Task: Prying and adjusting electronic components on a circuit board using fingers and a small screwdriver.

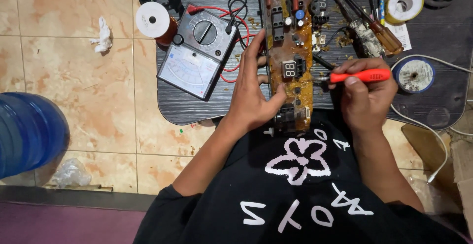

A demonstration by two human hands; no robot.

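Observation:
A long brown circuit board [291,52] with a small digit display and several components lies on a dark table [197,101], running away from me. My left hand [256,88] grips its left edge, thumb resting on the board's near part. My right hand [364,93] holds a red-handled soldering iron [359,76], its tip pointing left and touching the board's right edge near the display.
An analog multimeter [197,52] with red and black leads sits left of the board. Solder and tape rolls [152,19] [404,3] [415,74], screwdrivers [374,24] and a white cable lie around. A blue water jug [29,130] stands on the tiled floor.

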